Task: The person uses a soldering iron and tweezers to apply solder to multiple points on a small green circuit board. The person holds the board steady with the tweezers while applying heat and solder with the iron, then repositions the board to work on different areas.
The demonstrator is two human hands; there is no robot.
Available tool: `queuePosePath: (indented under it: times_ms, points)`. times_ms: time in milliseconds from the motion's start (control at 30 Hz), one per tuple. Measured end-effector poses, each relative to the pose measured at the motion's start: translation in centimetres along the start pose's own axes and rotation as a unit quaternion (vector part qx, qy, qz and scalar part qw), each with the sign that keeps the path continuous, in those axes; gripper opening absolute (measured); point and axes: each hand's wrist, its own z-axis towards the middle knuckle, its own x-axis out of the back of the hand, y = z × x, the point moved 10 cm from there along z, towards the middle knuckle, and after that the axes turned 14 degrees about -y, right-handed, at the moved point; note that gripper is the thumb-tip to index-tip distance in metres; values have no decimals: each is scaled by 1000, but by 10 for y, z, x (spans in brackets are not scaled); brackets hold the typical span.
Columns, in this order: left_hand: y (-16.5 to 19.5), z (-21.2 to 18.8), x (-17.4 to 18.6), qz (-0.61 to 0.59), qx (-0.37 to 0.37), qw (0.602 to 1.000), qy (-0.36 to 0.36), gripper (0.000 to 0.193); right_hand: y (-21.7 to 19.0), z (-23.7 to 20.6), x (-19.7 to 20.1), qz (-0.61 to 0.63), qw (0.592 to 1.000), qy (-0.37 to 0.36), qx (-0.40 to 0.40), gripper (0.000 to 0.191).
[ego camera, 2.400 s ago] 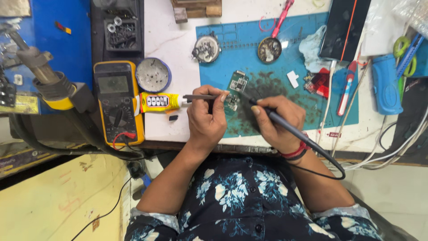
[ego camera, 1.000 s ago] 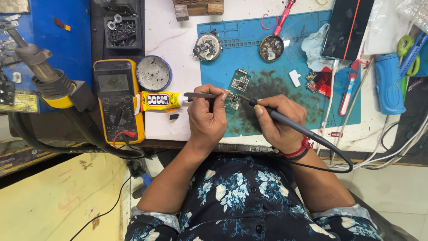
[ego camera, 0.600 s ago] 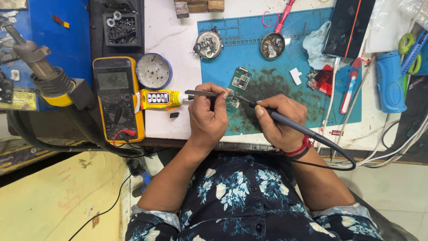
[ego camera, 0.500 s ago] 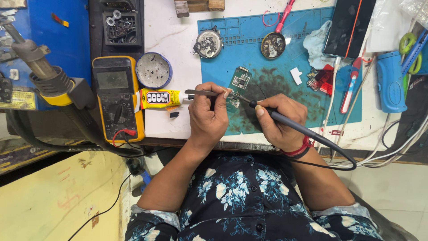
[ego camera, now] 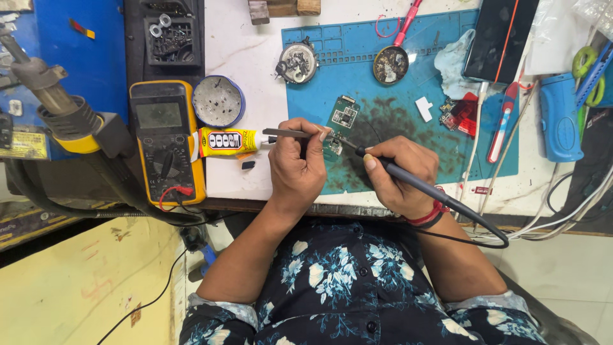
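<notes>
Your left hand [ego camera: 297,166] grips tweezers [ego camera: 287,133] at the green circuit board [ego camera: 338,128]; right hand [ego camera: 399,176] holds soldering iron [ego camera: 408,182], tip on board.

Yellow multimeter's grey screen [ego camera: 158,115] beside a yellow labelled glue tube [ego camera: 227,141].

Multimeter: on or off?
Cannot tell for certain. The multimeter display looks blank grey, no digits readable, and the dial position is too small to read.
</notes>
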Motion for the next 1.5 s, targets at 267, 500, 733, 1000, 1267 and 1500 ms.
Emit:
queuePosePath:
  times_ms: [267,500,733,1000,1267,1500]
  points:
    - [-3,-3,0,0,11,1000,3,15,-2,-1,0,-4,1000,3,-1,6]
    - [0,-3,-1,-3,5,1000,0,15,-3,-1,1,3,1000,5,0,6]
    - [0,-1,-1,-7,-2,1000,0,15,-3,1,2,-4,1000,10,-2,5]
    - [-1,-2,0,-4,5,1000,0,16,-3,0,1,-6,1000,5,-1,6]
    - [-2,-1,0,3,20,1000,-3,16,2,-6,5,8,1000,25,-7,8]
    - [2,0,0,5,5,1000,-3,16,0,-3,3,5,1000,19,1,9]
